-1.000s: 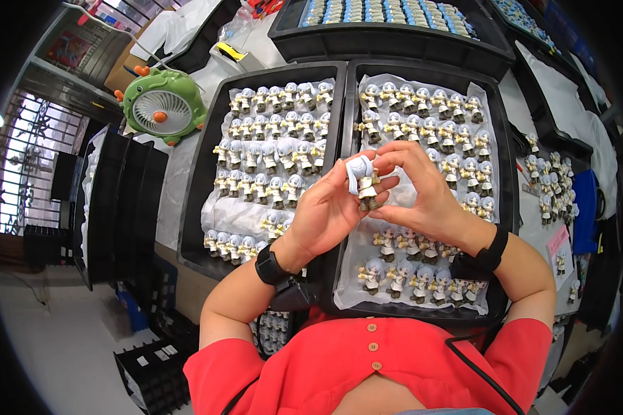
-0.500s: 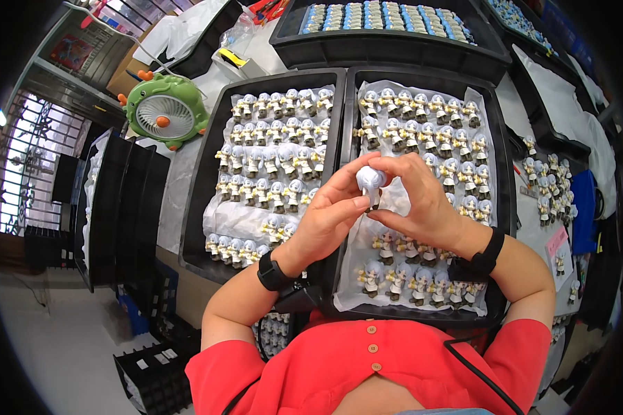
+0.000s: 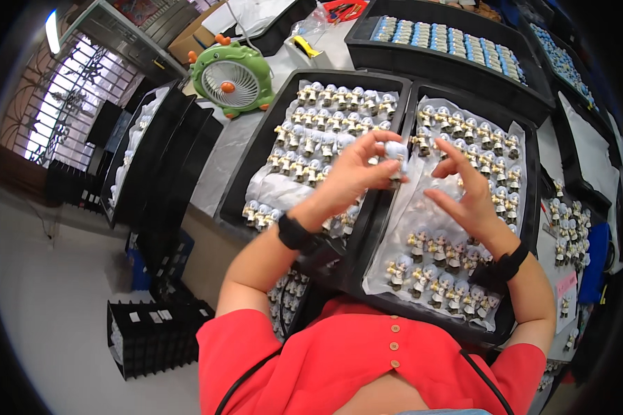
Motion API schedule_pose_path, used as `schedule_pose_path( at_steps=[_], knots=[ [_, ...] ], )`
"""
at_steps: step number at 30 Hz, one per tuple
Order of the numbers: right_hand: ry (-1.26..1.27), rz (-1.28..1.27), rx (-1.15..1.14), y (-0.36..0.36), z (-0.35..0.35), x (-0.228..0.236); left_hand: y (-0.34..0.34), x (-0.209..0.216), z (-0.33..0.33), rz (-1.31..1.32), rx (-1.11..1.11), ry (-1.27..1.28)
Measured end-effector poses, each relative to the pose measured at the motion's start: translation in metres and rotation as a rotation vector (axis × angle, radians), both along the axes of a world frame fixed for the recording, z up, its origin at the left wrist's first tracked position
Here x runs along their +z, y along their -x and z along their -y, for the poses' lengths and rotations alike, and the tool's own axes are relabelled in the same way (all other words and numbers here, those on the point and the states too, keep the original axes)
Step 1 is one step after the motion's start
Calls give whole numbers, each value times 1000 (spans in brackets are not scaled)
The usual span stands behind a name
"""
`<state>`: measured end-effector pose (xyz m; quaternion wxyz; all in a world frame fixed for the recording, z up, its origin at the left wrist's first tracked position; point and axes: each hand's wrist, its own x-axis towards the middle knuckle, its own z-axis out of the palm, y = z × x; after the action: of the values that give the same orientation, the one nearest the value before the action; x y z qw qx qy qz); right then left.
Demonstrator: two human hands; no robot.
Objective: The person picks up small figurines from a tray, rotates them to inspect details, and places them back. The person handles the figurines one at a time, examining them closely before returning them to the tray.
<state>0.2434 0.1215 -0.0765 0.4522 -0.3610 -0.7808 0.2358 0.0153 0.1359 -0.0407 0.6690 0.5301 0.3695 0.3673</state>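
A small figurine (image 3: 396, 156) with pale lilac hair is pinched between the thumb and fingers of my left hand (image 3: 358, 169), above the divide between two black trays. My right hand (image 3: 466, 188) hovers over the right tray (image 3: 533, 166), thumb and fingers spread, nothing in it. Below it, rows of similar figurines in white and dark clothing stand on a pale liner sheet (image 3: 403, 228). The left tray (image 3: 232, 194) also holds rows of such figurines on a crumpled liner, partly hidden by my left forearm.
A green fan (image 3: 232, 77) stands beyond the left tray. Behind, a black tray (image 3: 457, 69) holds blue and white pieces. More figurines (image 3: 571, 228) stand on the table at right, near a pink paper (image 3: 566, 285). Stacked black trays (image 3: 156, 166) rise at left; a black crate (image 3: 152, 332) sits lower down.
My right hand has let go of the figurine and moved right, fingers opening. My left hand keeps the figurine. The whole view has turned, shifting the trays rightward.
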Motion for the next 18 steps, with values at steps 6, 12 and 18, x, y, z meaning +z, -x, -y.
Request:
schedule_pose_path(
  at_steps=[6, 12, 18],
  knots=[
    [33, -52, -5, -1, -2, 2, 102, 18, 3, -864, 106, -336],
    [66, -42, 39, 1, -3, 0, 150, -7, 9, -1182, 37, -110],
    [96, -25, 23, -3, -6, -4, 140, -31, 3, -1279, -122, -235]
  ],
)
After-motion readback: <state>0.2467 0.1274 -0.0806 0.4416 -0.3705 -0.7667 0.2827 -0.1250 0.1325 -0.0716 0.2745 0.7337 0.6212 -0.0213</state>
